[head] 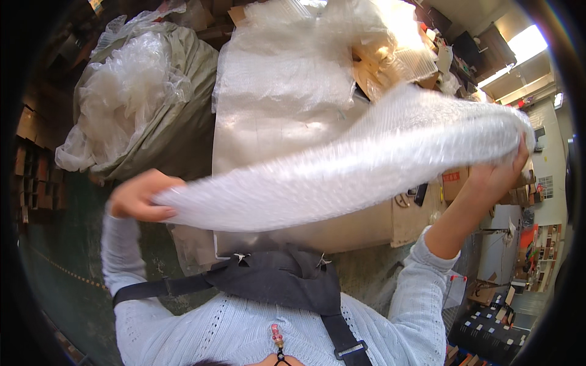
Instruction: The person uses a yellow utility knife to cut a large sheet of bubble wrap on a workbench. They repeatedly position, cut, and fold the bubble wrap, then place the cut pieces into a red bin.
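Observation:
A long sheet of clear bubble wrap hangs stretched between my two hands, blurred by motion. My left hand pinches its narrow end at the left between thumb and fingers. At the right my right hand grips the wider, bunched end, with the fingers partly hidden by the plastic. Below the held sheet is a pale work table. More bubble wrap lies flat over the table's far part.
Left of the table stands a large greenish sack stuffed with clear plastic film. Scissors and a dark object lie at the table's right, near a cardboard box. Crumpled packaging is heaped at the far right.

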`<state>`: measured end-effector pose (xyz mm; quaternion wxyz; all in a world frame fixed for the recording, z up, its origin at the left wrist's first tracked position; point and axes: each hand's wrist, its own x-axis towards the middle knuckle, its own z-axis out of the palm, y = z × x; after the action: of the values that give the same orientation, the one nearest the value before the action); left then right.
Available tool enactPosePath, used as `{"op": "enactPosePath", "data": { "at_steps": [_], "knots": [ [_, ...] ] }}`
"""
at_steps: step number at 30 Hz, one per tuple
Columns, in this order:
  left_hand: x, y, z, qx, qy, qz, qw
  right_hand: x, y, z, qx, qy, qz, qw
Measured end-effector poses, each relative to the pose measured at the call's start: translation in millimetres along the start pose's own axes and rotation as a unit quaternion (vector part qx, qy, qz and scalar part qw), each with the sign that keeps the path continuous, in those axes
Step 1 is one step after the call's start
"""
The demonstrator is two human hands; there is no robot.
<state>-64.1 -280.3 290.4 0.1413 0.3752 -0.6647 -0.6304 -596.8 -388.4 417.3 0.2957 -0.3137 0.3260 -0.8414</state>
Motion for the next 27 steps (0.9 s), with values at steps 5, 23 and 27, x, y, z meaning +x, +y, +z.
{"op": "enactPosePath", "data": {
  "at_steps": [5,23,27],
  "knots": [
    [37.9,71.3,-134.8,0.202,0.129,-0.103,0.965,122.9,124.3,23.9,-0.054,-0.099,0.114,0.987],
    [192.8,76.8,-284.0,0.637,0.668,0.27,0.274,273.5,234.8,59.8,0.167,-0.145,0.126,0.967],
    [234.6,-42.5,-247.6,0.618,0.638,0.251,0.384,195.3,301.0,-18.7,0.274,-0.26,0.242,0.894]
  ]
}}
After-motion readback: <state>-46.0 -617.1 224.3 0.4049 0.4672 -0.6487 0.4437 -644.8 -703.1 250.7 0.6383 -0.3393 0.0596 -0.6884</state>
